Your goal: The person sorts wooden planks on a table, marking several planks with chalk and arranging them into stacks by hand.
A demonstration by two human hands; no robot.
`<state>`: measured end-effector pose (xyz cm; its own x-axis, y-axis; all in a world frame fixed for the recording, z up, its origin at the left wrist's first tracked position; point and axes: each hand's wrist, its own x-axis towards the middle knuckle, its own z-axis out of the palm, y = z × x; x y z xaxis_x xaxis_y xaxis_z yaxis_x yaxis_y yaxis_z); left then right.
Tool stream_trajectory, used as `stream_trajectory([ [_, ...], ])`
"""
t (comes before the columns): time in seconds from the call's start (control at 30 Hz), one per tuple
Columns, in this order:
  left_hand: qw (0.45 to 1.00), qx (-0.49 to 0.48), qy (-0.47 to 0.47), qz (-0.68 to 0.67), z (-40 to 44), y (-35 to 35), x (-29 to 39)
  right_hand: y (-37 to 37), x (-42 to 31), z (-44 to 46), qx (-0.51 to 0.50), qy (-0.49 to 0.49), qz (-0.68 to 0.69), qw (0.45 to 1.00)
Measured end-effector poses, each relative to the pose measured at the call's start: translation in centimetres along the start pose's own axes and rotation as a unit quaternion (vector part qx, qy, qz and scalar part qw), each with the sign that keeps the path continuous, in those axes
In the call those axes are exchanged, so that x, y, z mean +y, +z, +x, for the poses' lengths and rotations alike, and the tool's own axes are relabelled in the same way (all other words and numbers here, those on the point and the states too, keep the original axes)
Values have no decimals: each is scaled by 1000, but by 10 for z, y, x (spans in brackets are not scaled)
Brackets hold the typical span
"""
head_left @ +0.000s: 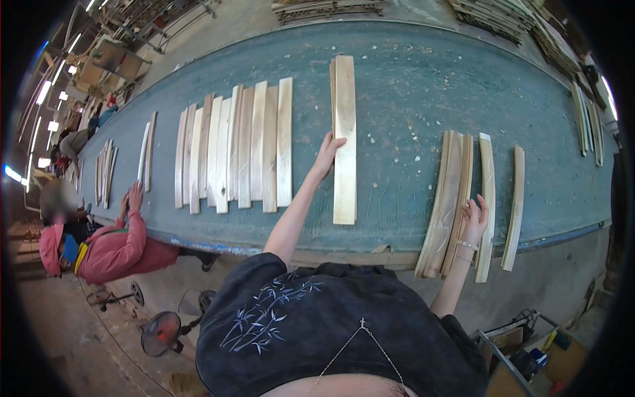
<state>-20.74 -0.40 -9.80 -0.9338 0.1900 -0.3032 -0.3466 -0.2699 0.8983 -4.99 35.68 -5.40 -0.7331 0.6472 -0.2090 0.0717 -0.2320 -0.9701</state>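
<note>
Clearly, the bench [397, 86] is the largest thing, and its worn green-blue surface extends on both sides of the hands and well beyond them. To the left of the left hand, well apart from it, a co-worker [126, 251] in a pink top leans at the bench edge, with two hands near a pair of slats [147, 155]. Between this person and the left hand lies a row of wooden boards [231, 149], placed side by side, pale ones and brownish ones mixed, with uneven ends.

Just beside the left hand, on its right, is the stack of boards [346, 175], which has a pale board on top and other edges showing at its left. Just to the left of the right hand there is a bundle of slats [444, 192], brownish, lying close together. Directly by the right hand lies a pale slat [486, 172], partly behind the fingers, and farther to the right, apart from it, a narrow slat [514, 205].

The two hands are well apart from each other. The left hand [325, 157] is clamped on the left edge of the stack, its thumb upon the top board. The right hand [474, 217] has its fingers parted and loosely bent; whether it touches the pale slat, I cannot tell. Bracelets [466, 247] are around the right wrist. Small chips [415, 138] are scattered between the hands and beyond them.
</note>
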Motion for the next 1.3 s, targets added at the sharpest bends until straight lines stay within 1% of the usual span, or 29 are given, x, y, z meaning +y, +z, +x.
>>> stream_trajectory([
  [0.03,1000,-13,-4,-9,18,7,14,-2,-5,3,23,-11,-13,1000],
  [0.07,998,-53,16,-2,36,15,27,-4,-10,5,46,-18,-49,998],
  [0.1,997,-75,4,-5,52,23,44,-8,-13,8,60,-20,-49,997],
  [0.13,998,-68,-4,-1,78,24,48,-15,-15,9,74,-39,-97,992],
  [0.17,996,-87,-35,12,117,13,40,-23,-16,10,92,-55,-147,983],
  [0.2,995,-78,-53,26,148,11,41,-33,-16,11,106,-71,-168,977],
  [0.23,993,-94,-69,23,169,14,51,-46,-16,14,134,-69,-171,974],
  [0.27,994,-79,-55,43,192,15,53,-62,-16,15,141,-96,-198,965],
  [0.3,991,-98,-92,4,216,14,53,-75,-15,9,153,-118,-229,954],
  [0.33,994,-84,-73,25,237,11,47,-78,-22,2,184,-105,-240,948],
  [0.37,991,-90,-98,2,241,19,50,-84,-29,-4,215,-101,-247,940],
  [0.4,991,-85,-101,15,252,24,43,-90,-35,-7,243,-98,-256,931],
  [0.43,990,-113,-79,39,262,21,30,-101,-34,-10,248,-118,-275,921],
  [0.5,990,-104,-99,9,266,15,17,-114,-29,-13,272,-111,-288,911],
  [0.6,988,-112,-101,35,248,32,28,-121,-36,-10,284,-114,-325,895],
  [0.67,989,-119,-79,48,245,33,33,-118,-35,0,288,-110,-325,894],
  [0.7,988,-125,-76,56,245,32,33,-116,-34,6,267,-118,-321,901],
  [0.73,990,-111,-70,55,245,29,33,-111,-31,9,246,-125,-314,908],
  [0.77,992,-100,-63,51,246,29,32,-108,-33,11,256,-126,-305,909],
  [0.8,992,-109,-24,57,242,36,34,-104,-36,13,246,-124,-328,904],
  [0.83,991,-118,-22,61,247,44,40,-103,-39,14,234,-120,-354,898],
  [0.9,993,-116,-9,35,249,55,49,-106,-42,13,240,-113,-358,895],
  [0.93,993,-119,-8,1,258,63,52,-108,-44,13,241,-113,-358,895],
  [1.03,992,-128,9,-4,281,88,61,-111,-46,11,244,-112,-359,894],
  [1.07,990,-141,0,-19,305,81,52,-112,-46,11,247,-111,-360,893],
  [1.17,996,-79,35,-24,340,68,22,-120,-42,14,236,-106,-388,885],
  [1.2,996,-78,34,-26,337,72,23,-123,-40,15,235,-107,-390,884],
  [1.27,996,-89,2,8,326,72,32,-125,-36,14,238,-110,-397,879],
  [1.3,997,-77,-22,19,319,71,38,-124,-35,13,234,-108,-394,882],
])
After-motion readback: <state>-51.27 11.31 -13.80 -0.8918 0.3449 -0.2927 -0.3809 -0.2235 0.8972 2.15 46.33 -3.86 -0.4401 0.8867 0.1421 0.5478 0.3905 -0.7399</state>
